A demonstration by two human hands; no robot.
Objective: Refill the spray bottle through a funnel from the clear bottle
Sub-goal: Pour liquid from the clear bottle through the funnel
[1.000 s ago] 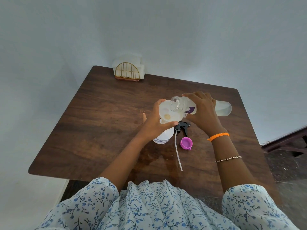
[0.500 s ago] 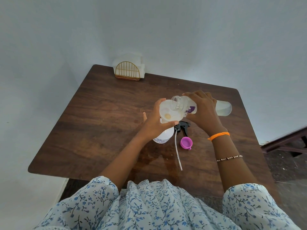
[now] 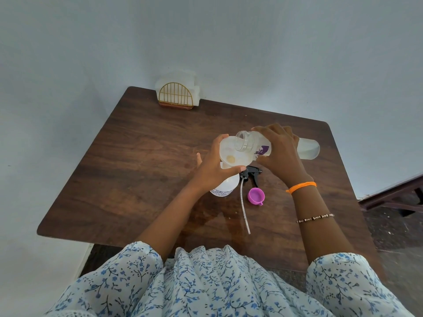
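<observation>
At the desk's (image 3: 128, 156) 11 o'clock corner stands a white holder with a gold wire arch (image 3: 176, 97). Near the middle, the left hand (image 3: 214, 167) curls thumb and fingers round the rim of a translucent white funnel (image 3: 231, 154), which sits in the neck of the spray bottle (image 3: 223, 187), a white upright body with small print near its base. At the funnel's 3 o'clock, the right hand (image 3: 280, 154) grips the clear bottle (image 3: 258, 145), tipped almost level, its open threaded mouth over the funnel bowl, a purple label on its side, liquid pooled toward its base. At the spray bottle's 3 o'clock lie the black trigger head (image 3: 251, 173) with its long dip tube and, at 4 o'clock, a purple cap (image 3: 256, 196).
</observation>
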